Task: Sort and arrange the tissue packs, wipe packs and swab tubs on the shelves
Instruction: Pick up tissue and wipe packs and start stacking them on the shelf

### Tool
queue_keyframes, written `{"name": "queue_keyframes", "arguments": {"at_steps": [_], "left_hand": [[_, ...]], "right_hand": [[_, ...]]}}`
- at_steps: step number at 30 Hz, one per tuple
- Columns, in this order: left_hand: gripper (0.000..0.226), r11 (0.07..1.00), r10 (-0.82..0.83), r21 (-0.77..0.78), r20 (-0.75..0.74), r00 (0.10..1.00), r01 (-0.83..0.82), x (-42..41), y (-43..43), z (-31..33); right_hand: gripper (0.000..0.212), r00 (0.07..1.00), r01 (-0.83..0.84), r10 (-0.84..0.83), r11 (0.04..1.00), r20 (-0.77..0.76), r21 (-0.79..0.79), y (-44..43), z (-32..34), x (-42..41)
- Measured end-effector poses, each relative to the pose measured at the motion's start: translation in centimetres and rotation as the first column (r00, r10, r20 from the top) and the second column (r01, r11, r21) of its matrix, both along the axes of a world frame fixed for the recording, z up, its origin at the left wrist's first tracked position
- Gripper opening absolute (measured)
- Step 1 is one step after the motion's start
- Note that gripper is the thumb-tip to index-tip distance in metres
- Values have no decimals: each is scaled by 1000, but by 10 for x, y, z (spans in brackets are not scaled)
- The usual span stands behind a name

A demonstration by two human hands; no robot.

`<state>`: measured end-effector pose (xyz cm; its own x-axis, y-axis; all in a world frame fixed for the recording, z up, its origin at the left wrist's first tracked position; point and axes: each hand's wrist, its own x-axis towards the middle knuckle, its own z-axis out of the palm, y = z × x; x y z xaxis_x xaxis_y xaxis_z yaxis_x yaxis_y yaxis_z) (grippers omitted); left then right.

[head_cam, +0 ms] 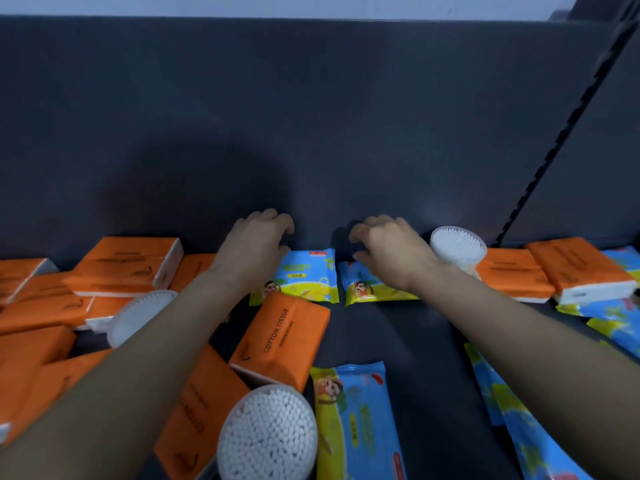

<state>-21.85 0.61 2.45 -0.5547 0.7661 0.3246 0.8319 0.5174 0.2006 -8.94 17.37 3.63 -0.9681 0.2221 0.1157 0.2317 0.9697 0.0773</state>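
Two blue-and-yellow wipe packs [306,277] [369,289] lie side by side at the back of the dark shelf [415,341]. My left hand [254,245] hovers over the left pack's left end, fingers loosely curled and holding nothing. Above the right pack, my right hand [391,251] has bent fingers and grips nothing I can see. Close to its wrist stands a clear swab tub [457,245]. An orange tissue pack [280,337] lies tilted in the middle. Another swab tub [268,434] stands at the front, and a third [138,318] is partly hidden by my left forearm.
Orange tissue packs are piled at the left [128,265] and two lie at the back right [512,275] [581,268]. More wipe packs lie at the front [356,420] and right [616,306]. The dark back panel [311,133] and a slotted upright [554,150] bound the shelf.
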Motion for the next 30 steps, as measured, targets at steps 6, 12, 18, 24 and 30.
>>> {"name": "queue_keyframes", "arguments": {"at_steps": [6,12,18,24,30], "left_hand": [[16,983,-7,179,296,955,-48,9,-44,18],[16,998,35,38,374,927,-53,28,-77,17],[15,997,78,-5,397,915,-83,43,-96,17],[24,983,166,-133,377,911,-124,54,-120,18],[34,892,303,-432,358,883,-131,79,-135,23]], "right_hand": [[32,993,-104,112,976,36,-191,-32,5,-3],[41,975,-149,186,953,120,-263,-59,-1,-9],[66,939,-121,252,879,235,-460,-73,-9,-7],[100,840,-69,347,830,417,-553,-79,-14,-14],[104,782,-163,387,884,489,-439,-82,-14,-29]]}}
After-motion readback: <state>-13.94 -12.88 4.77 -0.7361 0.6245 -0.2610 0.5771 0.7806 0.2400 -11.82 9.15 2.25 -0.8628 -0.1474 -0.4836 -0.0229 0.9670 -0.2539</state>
